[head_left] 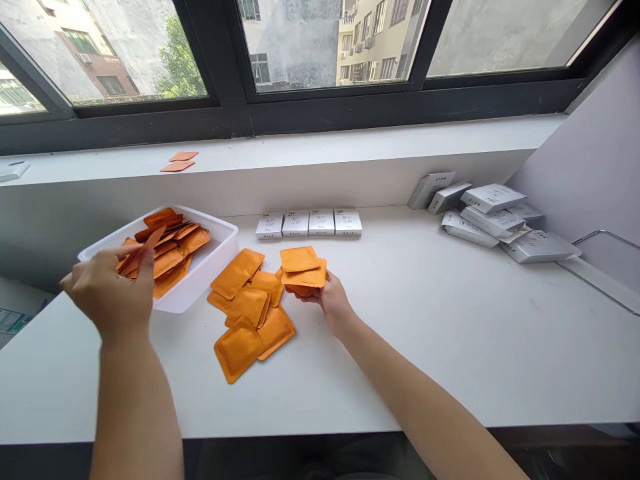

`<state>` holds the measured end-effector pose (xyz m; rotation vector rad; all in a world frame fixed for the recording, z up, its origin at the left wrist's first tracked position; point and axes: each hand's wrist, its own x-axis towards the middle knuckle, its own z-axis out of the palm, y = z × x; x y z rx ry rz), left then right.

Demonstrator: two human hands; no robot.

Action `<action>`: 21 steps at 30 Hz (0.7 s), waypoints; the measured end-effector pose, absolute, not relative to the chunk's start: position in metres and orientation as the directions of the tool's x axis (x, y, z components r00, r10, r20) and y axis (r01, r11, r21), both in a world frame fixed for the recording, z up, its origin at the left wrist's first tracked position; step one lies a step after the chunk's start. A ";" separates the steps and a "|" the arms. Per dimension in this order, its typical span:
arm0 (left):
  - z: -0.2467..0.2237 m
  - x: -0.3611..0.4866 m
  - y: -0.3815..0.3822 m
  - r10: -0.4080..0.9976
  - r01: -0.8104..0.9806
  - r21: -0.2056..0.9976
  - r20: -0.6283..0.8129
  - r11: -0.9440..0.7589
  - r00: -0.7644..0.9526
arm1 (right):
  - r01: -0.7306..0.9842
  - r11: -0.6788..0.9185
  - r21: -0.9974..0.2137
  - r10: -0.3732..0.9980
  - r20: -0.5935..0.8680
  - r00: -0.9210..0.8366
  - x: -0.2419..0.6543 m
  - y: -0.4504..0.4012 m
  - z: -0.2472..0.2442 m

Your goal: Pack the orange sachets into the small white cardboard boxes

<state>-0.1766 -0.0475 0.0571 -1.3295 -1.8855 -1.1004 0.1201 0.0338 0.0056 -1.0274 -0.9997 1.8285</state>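
Observation:
My left hand is at the near left side of a white plastic bin, its thumb and fingers pinching an orange packet over several more orange packets heaped inside. My right hand is closed on the edge of a small stack of orange packets, held above the table. Between the two hands, a loose pile of orange packets lies on the white table.
Several small white boxes stand in a row near the back ledge. More white boxes are heaped at the back right, beside a wire stand. Two orange packets lie on the windowsill.

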 end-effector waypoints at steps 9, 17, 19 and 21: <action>0.036 -0.039 -0.002 0.856 0.900 0.204 0.444 -0.386 0.267 | -0.259 -0.308 -0.915 0.893 -0.185 -0.409 0.116 0.029 0.006; 0.008 -0.007 0.000 0.824 0.824 0.228 0.389 -0.518 0.411 | -0.397 -0.422 -0.815 0.885 -0.274 -0.377 0.148 0.026 0.012; 0.004 -0.005 -0.006 0.826 0.810 0.245 0.357 -0.533 0.436 | -0.346 -0.444 -0.827 0.847 -0.261 -0.464 0.154 0.024 0.014; 0.002 -0.005 -0.011 0.838 0.796 0.291 0.322 -0.530 0.441 | -0.296 -0.433 -0.851 0.815 -0.230 -0.532 0.153 0.021 0.015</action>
